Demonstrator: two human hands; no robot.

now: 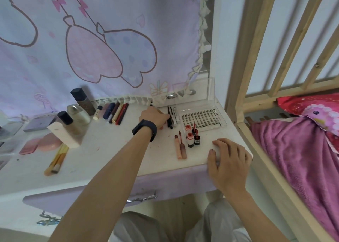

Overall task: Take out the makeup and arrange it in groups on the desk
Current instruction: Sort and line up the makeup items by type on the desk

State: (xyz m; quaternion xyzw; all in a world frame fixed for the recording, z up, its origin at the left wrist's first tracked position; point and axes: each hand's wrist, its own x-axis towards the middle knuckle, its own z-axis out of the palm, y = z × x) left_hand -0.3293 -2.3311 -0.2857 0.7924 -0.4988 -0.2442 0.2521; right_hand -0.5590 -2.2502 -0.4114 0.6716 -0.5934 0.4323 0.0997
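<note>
a pastel cartoon curtain (91,39) hangs behind a white table (102,137), with a wooden bed (293,159) close on the right. most of the makeup is already out and sorted on the table: bottles (78,114) at the back left, brushes (56,160) in front of them, a row of pencils (117,113) by the curtain, lip tubes (180,149) near the front right, just before a lash tray (201,119). the left hand (153,117) reaches to the black liners (171,118) lying just beside the tray. its fingers curl at them, but seen from the back of the hand i cannot tell if the grip has closed on one. the right hand (229,161) lies flat and relaxed on the table's front corner, holding nothing. it looks like the late stage, tidying the liner group. the next move likely calls for nudging the liners parallel without knocking the small lip bottles nearby.
</note>
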